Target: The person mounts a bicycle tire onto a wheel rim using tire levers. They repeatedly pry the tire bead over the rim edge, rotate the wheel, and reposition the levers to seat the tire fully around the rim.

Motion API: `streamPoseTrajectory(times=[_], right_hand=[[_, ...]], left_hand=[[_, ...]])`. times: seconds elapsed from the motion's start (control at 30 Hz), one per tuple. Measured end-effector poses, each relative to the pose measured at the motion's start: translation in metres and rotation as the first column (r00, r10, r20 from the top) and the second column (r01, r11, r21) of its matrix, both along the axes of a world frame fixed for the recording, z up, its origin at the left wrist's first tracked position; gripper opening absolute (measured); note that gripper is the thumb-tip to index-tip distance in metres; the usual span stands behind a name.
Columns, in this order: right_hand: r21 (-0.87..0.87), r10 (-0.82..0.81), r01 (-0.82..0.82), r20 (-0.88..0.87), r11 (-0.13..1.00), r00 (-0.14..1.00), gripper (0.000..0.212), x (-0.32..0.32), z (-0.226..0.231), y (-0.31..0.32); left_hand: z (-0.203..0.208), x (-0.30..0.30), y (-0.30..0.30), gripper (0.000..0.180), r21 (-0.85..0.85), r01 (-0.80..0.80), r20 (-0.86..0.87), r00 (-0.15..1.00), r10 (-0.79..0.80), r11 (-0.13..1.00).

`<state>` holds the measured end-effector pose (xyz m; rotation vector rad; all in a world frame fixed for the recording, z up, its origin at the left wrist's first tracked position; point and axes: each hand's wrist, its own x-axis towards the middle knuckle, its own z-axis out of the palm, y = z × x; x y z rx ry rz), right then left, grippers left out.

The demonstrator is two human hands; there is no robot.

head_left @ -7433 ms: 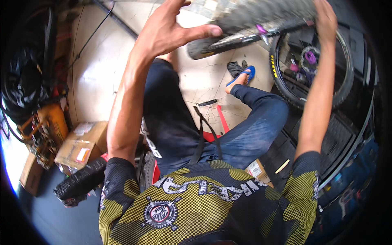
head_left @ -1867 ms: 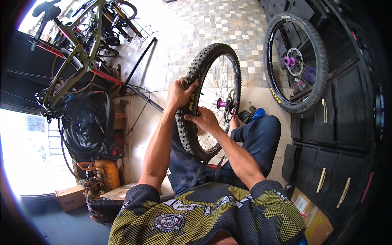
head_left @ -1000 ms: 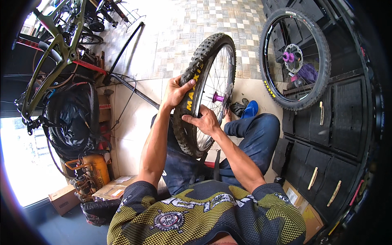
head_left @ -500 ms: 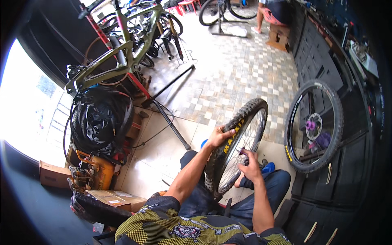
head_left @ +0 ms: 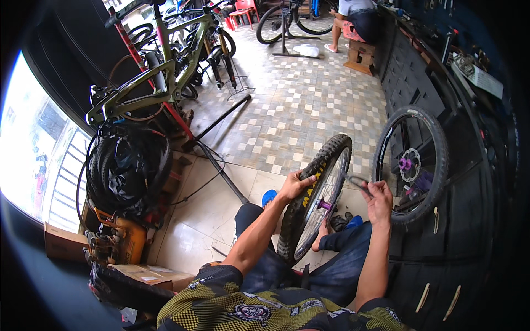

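Note:
A bicycle wheel (head_left: 287, 234) with a knobby black tyre and yellow lettering stands tilted between my knees. Its purple hub (head_left: 326, 205) and thin spokes face right. My left hand (head_left: 296, 186) is closed over the tyre's upper left side, thumb on the sidewall. Right of the wheel, my right hand (head_left: 379, 201) pinches a thin, dark, slightly bent piece (head_left: 356, 181) whose far end points toward the rim. Its exact kind is too small to make out, and whether it touches the wheel I cannot tell.
A second wheel (head_left: 440, 165) with a purple hub and brake disc leans on dark drawers at right. At left are a green bike frame (head_left: 124, 99) on a stand, coiled black tyres (head_left: 105, 165), an orange compressor (head_left: 130, 240) and a cardboard box (head_left: 179, 280). A person (head_left: 359, 19) sits at the back.
My right hand has left the hub area and moved right and up, the thin dark piece now showing in its fingers. The left hand keeps its hold on the tyre. The view has shifted slightly.

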<state>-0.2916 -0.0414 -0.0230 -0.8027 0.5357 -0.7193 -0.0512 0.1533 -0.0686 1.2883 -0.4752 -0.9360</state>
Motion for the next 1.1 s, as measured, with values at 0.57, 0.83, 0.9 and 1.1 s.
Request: streamPoseTrajectory(times=[0.57,0.83,0.9,1.1], right_hand=[[0.447,-0.126,-0.181,0.574,0.876,0.809,0.035,-0.021,-0.060,-0.007],[0.167,0.122,-0.190,0.350,0.968,0.929,0.069,-0.020,-0.029,-0.002],[0.138,0.154,-0.212,0.346,0.967,0.925,0.065,-0.019,-0.026,-0.003],[0.079,0.113,-0.121,0.098,0.990,0.989,0.050,-0.024,-0.022,0.005]], left_hand=[[-0.015,0.013,0.002,0.032,0.054,-0.018,0.043,0.999,0.015,0.998],[-0.009,0.008,0.003,0.030,0.068,-0.025,0.037,0.999,0.022,0.997],[-0.008,0.007,0.003,0.030,0.052,-0.019,0.010,1.000,0.018,0.998],[-0.001,-0.003,-0.002,0.029,0.009,0.005,-0.034,0.999,-0.004,1.000]])
